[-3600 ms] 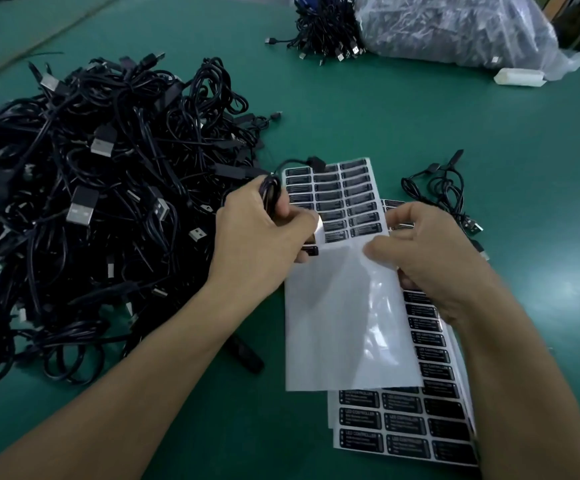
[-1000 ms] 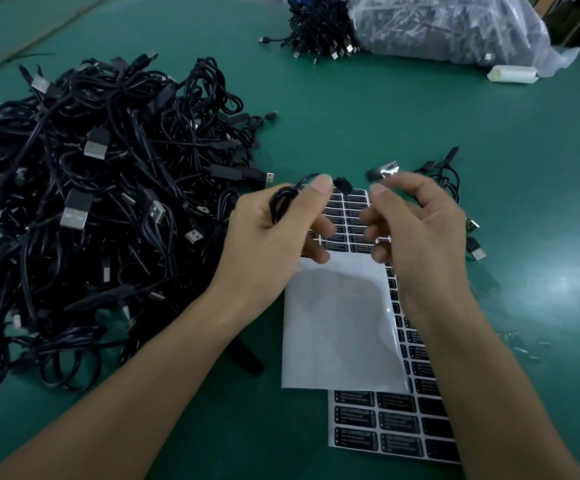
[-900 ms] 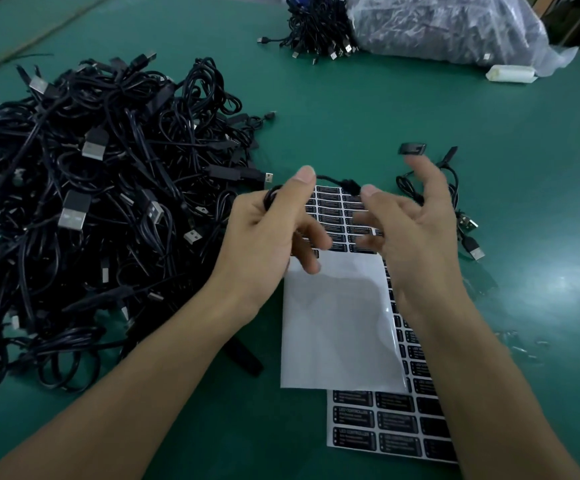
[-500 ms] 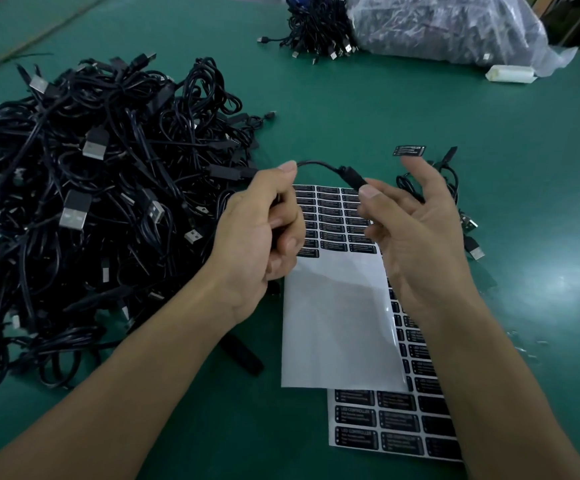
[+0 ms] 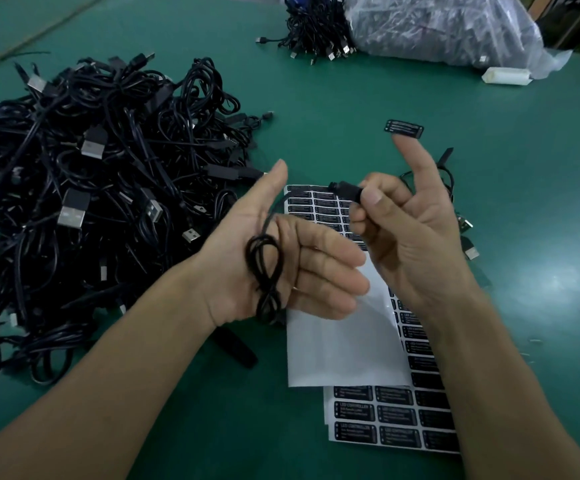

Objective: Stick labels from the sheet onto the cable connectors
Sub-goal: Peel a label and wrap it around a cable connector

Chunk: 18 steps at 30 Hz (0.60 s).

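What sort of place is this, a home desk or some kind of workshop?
Most likely a factory labelling bench: a big heap of black USB cables, sheets of identical printed labels, and a clear bag of more cables on a green worktop.

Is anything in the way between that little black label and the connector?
No separate object. The label clings to a raised fingertip of the right hand; that hand's thumb covers part of the connector it pinches.
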Available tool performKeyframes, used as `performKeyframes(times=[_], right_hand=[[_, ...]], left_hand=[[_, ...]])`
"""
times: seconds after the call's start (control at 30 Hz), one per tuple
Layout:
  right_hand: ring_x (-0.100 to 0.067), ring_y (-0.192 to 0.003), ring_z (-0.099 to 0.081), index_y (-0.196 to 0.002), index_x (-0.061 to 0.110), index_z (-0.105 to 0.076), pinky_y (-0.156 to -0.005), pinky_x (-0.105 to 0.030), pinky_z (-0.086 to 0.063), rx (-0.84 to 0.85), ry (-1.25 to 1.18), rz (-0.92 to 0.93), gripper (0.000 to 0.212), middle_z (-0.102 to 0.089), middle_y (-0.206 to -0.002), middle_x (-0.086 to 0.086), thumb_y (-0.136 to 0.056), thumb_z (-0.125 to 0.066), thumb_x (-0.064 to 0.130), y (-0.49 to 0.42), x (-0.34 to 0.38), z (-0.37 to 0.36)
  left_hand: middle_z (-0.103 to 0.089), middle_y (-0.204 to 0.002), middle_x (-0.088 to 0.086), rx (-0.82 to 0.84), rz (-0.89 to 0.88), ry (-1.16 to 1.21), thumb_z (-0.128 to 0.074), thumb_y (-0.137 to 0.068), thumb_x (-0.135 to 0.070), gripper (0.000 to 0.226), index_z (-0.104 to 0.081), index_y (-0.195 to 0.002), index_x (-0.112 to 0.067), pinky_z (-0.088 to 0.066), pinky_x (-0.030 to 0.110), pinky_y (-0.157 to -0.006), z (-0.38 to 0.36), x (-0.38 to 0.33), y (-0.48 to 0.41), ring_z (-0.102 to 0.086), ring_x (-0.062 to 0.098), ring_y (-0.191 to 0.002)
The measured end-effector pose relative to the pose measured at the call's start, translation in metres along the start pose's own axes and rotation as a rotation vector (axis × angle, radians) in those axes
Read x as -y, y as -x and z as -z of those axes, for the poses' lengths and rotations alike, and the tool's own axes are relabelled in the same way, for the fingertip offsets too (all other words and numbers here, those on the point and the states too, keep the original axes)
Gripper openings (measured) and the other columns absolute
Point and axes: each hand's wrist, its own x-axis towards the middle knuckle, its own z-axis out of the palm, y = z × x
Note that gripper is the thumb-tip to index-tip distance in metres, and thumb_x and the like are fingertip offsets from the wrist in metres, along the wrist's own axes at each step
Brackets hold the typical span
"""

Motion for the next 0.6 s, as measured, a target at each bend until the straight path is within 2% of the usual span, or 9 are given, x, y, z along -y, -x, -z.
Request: performKeyframes(times=[0.13, 0.27, 0.4, 0.47, 0.6], right_hand=[[-0.013, -0.069, -0.062, -0.137, 0.029, -0.039, -0.068, -0.027, -0.055, 0.026, 0.093, 0.007, 0.065, -0.065, -0.080, 0.001, -0.085, -0.066, 0.003, -0.0007, -0.0029, -0.0022], [-0.013, -0.074, -0.064, -0.133, 0.029, -0.042, -0.072, -0.030, -0.055, 0.033, 0.144, 0.011, 0.060, -0.066, -0.082, 0.004, -0.084, -0.065, 0.003, -0.0010, -0.0043, -0.0035], [-0.013, -0.075, -0.069, -0.130, 0.023, -0.046, -0.072, -0.027, -0.057, 0.028, 0.091, -0.010, 0.057, -0.071, -0.087, 0.002, -0.083, -0.067, 0.000, -0.0004, -0.0047, -0.0058], [-0.014, -0.079, -0.071, -0.130, 0.022, -0.046, -0.073, -0.027, -0.057, 0.014, 0.075, -0.015, 0.058, -0.073, -0.090, 0.001, -0.080, -0.071, 0.003, -0.0001, -0.0047, -0.0074], [-0.016, -0.079, -0.071, -0.128, 0.021, -0.049, -0.071, -0.027, -0.057, -0.030, 0.068, -0.041, 0.054, -0.075, -0.094, -0.004, -0.082, -0.068, 0.002, -0.0003, -0.0042, -0.0082]], left_hand=[[-0.073, -0.063, -0.001, -0.305, -0.045, -0.041, -0.060, -0.076, -0.054, 0.047, -0.083, -0.080, -0.013, -0.058, 0.026, -0.055, 0.0004, -0.0019, -0.0061, -0.067, 0.011, -0.049], [-0.071, -0.063, -0.005, -0.306, -0.051, -0.042, -0.076, -0.074, -0.053, 0.038, -0.083, -0.084, -0.017, -0.056, 0.023, -0.052, 0.0016, -0.0025, -0.0055, -0.064, 0.005, -0.048], [-0.068, -0.060, -0.008, -0.335, -0.062, -0.093, -0.081, -0.071, -0.039, 0.017, -0.081, -0.071, -0.023, -0.055, 0.021, -0.049, -0.0016, 0.0006, -0.0079, -0.060, 0.001, -0.045], [-0.065, -0.057, -0.009, -0.363, -0.091, -0.107, -0.075, -0.063, -0.039, 0.016, -0.079, -0.065, -0.023, -0.054, 0.019, -0.048, -0.0035, 0.0012, -0.0086, -0.057, 0.001, -0.042], [-0.064, -0.058, -0.008, -0.389, -0.141, -0.154, -0.073, -0.065, -0.036, 0.014, -0.078, -0.064, -0.023, -0.054, 0.018, -0.046, -0.0056, 0.0025, -0.0093, -0.056, 0.000, -0.042]])
